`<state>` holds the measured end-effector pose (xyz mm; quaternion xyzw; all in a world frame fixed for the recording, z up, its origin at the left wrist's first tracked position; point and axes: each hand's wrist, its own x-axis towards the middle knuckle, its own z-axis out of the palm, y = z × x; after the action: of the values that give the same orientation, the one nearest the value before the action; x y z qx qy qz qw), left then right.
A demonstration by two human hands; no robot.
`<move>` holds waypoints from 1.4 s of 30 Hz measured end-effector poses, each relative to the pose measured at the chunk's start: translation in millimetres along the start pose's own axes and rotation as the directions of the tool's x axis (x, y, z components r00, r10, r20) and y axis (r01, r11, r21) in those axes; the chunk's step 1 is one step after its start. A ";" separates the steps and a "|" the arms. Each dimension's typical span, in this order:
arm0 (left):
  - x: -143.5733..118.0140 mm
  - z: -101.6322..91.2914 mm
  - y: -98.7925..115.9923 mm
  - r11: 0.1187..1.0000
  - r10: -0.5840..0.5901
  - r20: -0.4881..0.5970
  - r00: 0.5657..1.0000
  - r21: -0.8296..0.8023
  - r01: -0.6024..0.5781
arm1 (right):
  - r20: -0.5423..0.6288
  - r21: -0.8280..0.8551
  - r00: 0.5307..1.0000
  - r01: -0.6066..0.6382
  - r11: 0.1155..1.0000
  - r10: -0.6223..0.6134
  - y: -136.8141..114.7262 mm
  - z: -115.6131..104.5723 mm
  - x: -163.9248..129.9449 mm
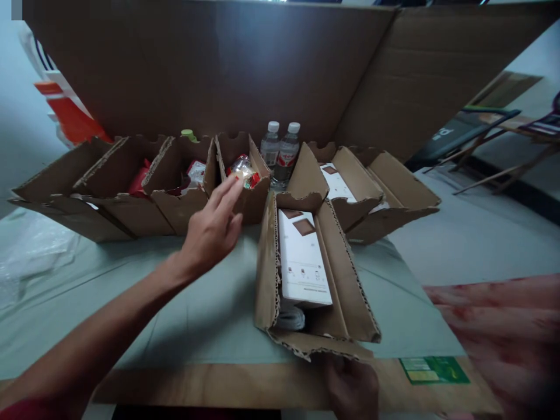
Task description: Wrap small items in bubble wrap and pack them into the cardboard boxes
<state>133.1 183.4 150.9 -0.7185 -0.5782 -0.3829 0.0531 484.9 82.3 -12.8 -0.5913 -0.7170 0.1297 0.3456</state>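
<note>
Red packet (243, 170) seemingly touching left fingertips (236, 182)

Matt corrugated cardboard and glossy packaging

The trays (336, 280) are made of rough-torn corrugated cardboard; the white box (301, 262) is smooth card, the bottles (280, 153) clear plastic, the table cover (210, 309) matt.

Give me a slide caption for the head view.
Left hand reaches toward snack packet; right hand holds cardboard tray.
</note>
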 end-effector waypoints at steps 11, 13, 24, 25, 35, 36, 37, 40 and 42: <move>70.3 -15.8 -8.7 0.830 -0.341 0.328 0.881 0.546 0.118 | -0.181 0.029 0.971 0.164 0.986 -0.156 -26.8 5.7 6.5; 56.6 -23.4 -9.0 0.853 -0.297 0.322 0.899 0.512 0.099 | -0.161 0.036 0.976 0.153 0.988 -0.145 -29.4 2.9 12.7; -127.9 16.0 29.1 0.915 -0.207 0.317 0.925 -0.273 0.298 | 0.059 0.321 0.998 -0.018 0.947 -0.001 -58.6 2.2 89.3; -128.7 27.0 29.2 0.897 -0.226 0.344 0.911 -0.292 0.333 | 0.059 0.339 0.998 -0.037 0.940 0.018 -59.9 6.2 98.9; -52.7 99.3 16.0 0.840 -0.458 0.269 0.847 -0.180 0.511 | 0.064 0.453 0.996 -0.079 0.888 0.056 -47.6 52.0 166.4; -49.6 103.6 15.4 0.835 -0.469 0.259 0.844 -0.180 0.519 | 0.069 0.468 0.996 -0.076 0.881 0.050 -46.1 54.2 167.3; -47.2 107.8 15.3 0.830 -0.477 0.253 0.842 -0.185 0.526 | 0.077 0.480 0.996 -0.073 0.874 0.041 -44.9 55.9 167.3; -41.9 119.4 17.7 0.813 -0.488 0.249 0.837 -0.219 0.539 | 0.116 0.503 0.993 -0.064 0.862 0.006 -42.7 58.9 164.3; -40.8 124.2 20.2 0.803 -0.492 0.248 0.834 -0.239 0.545 | 0.136 0.502 0.991 -0.056 0.863 -0.015 -42.0 58.0 161.8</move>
<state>209.8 209.1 46.3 -0.5622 -0.6903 -0.4020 -0.2141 405.4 235.7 25.3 -0.4779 -0.6736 0.3559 0.4373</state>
